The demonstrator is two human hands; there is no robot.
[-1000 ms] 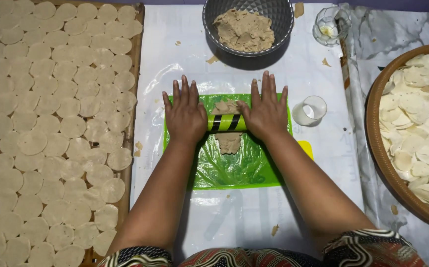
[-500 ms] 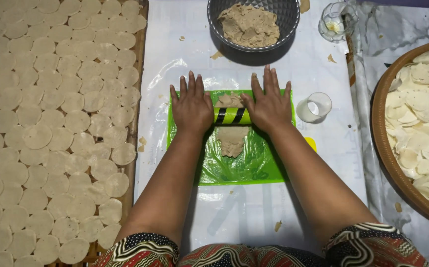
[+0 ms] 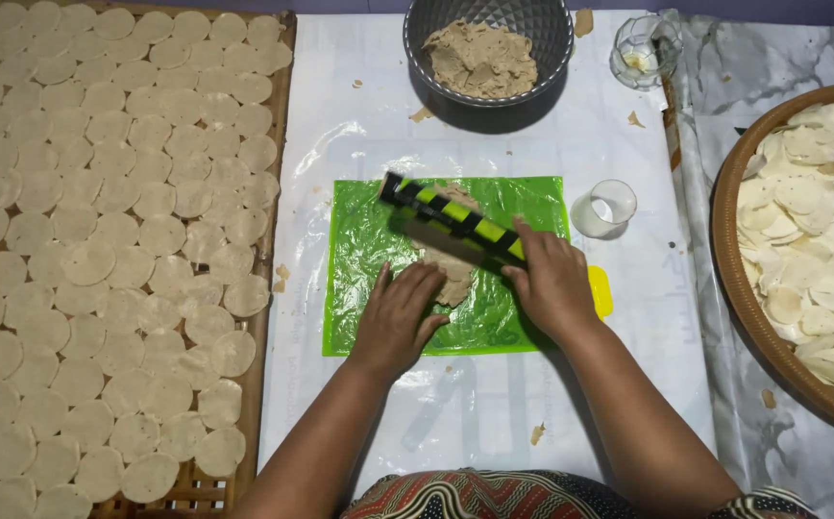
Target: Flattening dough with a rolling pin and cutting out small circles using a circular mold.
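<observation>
Left hand [image 3: 400, 312] flat, fingers spread on the green plastic sheet [image 3: 359, 259], touching the flattened dough [image 3: 453, 277]. Right hand [image 3: 553, 281] closed around the near end of the black-and-green striped rolling pin [image 3: 451, 219], lifted diagonally over the sheet. Far left: bamboo tray [image 3: 268, 365] packed with dough rounds [image 3: 100, 240]. Far centre: grey bowl [image 3: 417, 48] of dough. Right: small glass [image 3: 604, 207], then a woven basket [image 3: 729, 279] of rounds.

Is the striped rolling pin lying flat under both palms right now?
No, only the right hand grips the rolling pin, lifted at an angle, while the left hand rests on the green plastic sheet.
</observation>
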